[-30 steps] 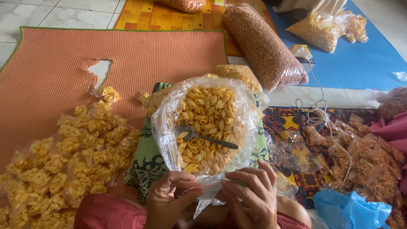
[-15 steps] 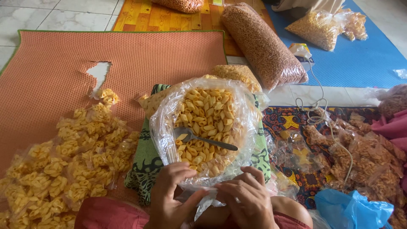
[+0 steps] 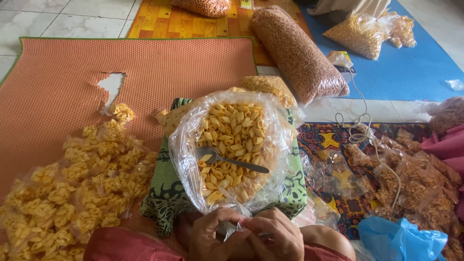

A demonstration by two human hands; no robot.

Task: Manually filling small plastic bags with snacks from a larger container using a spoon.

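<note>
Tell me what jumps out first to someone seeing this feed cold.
The big open clear bag of yellow shell-shaped snacks sits dead centre on a green patterned cloth, with a metal spoon lying in it. Left of it, a heap of small filled packets spreads over the orange mat. At the bottom edge, the left hand and right hand pinch a small clear bag between them.

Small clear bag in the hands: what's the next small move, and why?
Probably spread the small clear bag open at its mouth. Both the left hand and the right hand pinch it together, it looks empty, and the spoon lies untouched in the big open bag of yellow snacks just ahead.
</note>
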